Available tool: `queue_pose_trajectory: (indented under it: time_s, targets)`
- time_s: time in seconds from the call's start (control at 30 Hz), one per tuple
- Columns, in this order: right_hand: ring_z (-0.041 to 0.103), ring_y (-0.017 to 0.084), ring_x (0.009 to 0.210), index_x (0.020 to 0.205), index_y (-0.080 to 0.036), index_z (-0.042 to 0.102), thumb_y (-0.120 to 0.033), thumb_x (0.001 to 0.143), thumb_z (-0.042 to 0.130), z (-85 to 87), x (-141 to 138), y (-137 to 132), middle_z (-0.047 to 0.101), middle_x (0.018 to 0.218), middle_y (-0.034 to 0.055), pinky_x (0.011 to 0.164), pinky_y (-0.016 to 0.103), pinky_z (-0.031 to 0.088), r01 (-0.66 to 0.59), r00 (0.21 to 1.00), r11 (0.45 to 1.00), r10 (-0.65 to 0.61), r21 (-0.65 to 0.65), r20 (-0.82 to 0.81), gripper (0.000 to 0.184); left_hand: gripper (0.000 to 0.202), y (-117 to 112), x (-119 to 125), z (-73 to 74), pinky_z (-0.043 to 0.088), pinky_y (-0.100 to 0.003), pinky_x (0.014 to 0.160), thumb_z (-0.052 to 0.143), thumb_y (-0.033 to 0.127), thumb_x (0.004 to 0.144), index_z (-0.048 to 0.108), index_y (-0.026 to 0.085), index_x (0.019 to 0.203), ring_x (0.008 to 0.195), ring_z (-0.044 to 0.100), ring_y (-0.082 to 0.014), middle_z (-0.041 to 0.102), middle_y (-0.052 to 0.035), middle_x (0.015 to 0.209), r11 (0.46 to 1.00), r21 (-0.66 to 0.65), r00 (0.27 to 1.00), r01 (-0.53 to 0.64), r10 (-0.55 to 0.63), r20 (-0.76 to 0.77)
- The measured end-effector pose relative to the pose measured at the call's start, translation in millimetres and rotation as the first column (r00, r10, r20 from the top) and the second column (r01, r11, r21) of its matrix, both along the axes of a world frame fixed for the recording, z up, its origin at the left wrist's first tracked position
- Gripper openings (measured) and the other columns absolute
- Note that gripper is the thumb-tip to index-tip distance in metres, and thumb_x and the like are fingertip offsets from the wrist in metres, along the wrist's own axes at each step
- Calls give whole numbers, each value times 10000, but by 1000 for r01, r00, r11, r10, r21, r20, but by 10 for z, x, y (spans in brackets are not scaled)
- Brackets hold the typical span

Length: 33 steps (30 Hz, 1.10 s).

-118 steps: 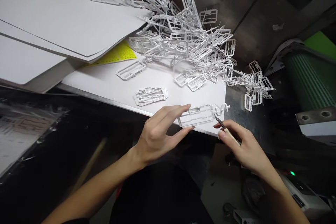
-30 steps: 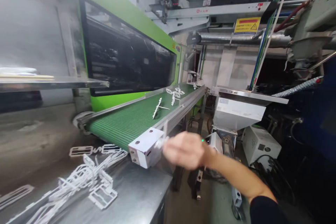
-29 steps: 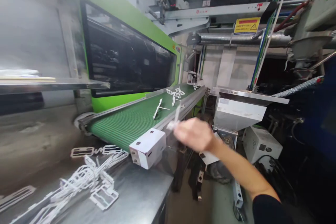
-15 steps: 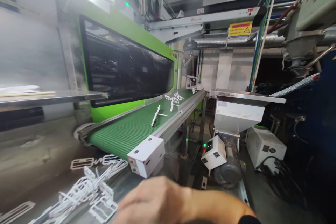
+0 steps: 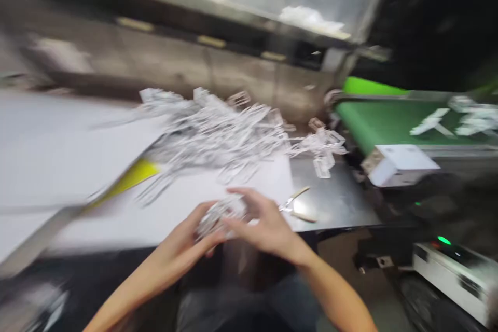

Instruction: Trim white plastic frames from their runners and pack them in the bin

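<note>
Between my two hands, at the front edge of the table, is a bunch of white plastic parts (image 5: 221, 213). My left hand (image 5: 194, 233) wraps its left side, and my right hand (image 5: 260, 220) grips it from the right with thumb and fingers. Motion blur hides the exact shape of the parts. Just beyond lies a large heap of white plastic frames (image 5: 218, 129), spread over a white sheet (image 5: 268, 181). To the right of my right hand, pliers with yellowish handles (image 5: 299, 205) rest with handles spread on the metal tabletop (image 5: 334, 197).
A smaller cluster of white frames (image 5: 321, 148) sits right of the heap. Further right runs a green conveyor belt (image 5: 373, 119) carrying more white parts (image 5: 431, 123), with a white box (image 5: 402, 166) at its end. Large white boards (image 5: 70, 150) lie at left. A shelf (image 5: 241, 15) crosses behind.
My view has swung left and down from the conveyor to the table. Both hands now show, holding white parts together; earlier only one blurred hand and forearm was visible.
</note>
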State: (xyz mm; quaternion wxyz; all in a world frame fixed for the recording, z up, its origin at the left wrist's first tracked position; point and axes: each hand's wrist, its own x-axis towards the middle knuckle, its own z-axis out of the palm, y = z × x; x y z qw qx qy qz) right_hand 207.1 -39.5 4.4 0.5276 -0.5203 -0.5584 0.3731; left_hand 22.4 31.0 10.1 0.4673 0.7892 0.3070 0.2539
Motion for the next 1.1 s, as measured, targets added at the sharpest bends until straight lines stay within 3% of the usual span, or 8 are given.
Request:
queue_pose_trajectory:
  time_s: [0.07,0.17,0.3,0.4,0.6,0.8,0.9,1.1]
  targets:
    - [559,123,676,1308,-239,720,-395,888,776,-15,-55,93,611,875,-17,610,207,537,35,999,999,-35,-26,-2,452,388,-18,-167,-102,586,-300,666,649,449,971,569,279,1311,728,678,-184,720,-12,960,993,-116,999,-4,0,-36]
    - [536,125,645,1249,-212,729,-382,867,754,-24,-143,173,575,821,-19,581,208,538,78,996,997,-77,-26,44,419,478,57,-195,-217,580,-382,949,774,407,889,579,246,1295,1083,679,-257,685,-75,1193,992,110,998,-57,61,-34]
    - [588,147,658,1216,-206,720,-416,870,732,-43,-280,212,592,836,-6,625,252,591,169,981,986,-169,14,97,405,532,77,-161,-336,565,-417,1022,729,270,921,501,243,1401,1220,650,-272,654,-106,1297,893,412,977,-181,211,-28]
    - [605,154,687,1213,-217,715,-426,873,730,-65,-316,260,584,847,-8,624,252,593,196,976,980,-197,19,94,399,528,45,-192,-352,558,-423,1064,667,200,953,484,254,1446,1280,651,-268,661,-106,1374,846,492,964,-204,262,-53]
    - [568,138,692,1155,-218,703,-421,844,785,-89,-285,336,531,822,-28,598,213,548,120,993,993,-120,-9,19,381,548,64,-290,-246,565,-383,1081,678,217,951,516,243,1474,1221,689,-225,676,-74,1402,927,341,981,-154,185,-60]
    - [557,154,636,1124,-248,681,-490,807,859,-135,-247,366,531,766,-34,519,223,493,-34,994,998,28,-57,-104,437,512,80,-376,-188,586,-352,996,753,255,873,627,220,1368,1130,719,-241,732,-64,1299,975,150,986,-163,167,-15]
    - [549,177,609,1129,-263,714,-556,755,892,-215,-153,377,562,753,-18,496,256,480,-24,1000,997,23,-78,-11,508,490,78,-422,-143,566,-344,984,807,319,847,672,218,1307,1122,715,-252,744,-62,1257,993,39,994,-107,107,15]
    - [687,255,849,1255,-241,738,-730,704,893,-347,-112,547,736,1065,59,669,302,555,34,987,984,-5,-173,161,753,555,166,-628,-151,526,-295,877,772,494,894,630,168,1321,1003,695,-212,719,-62,1125,999,21,998,-43,44,-45]
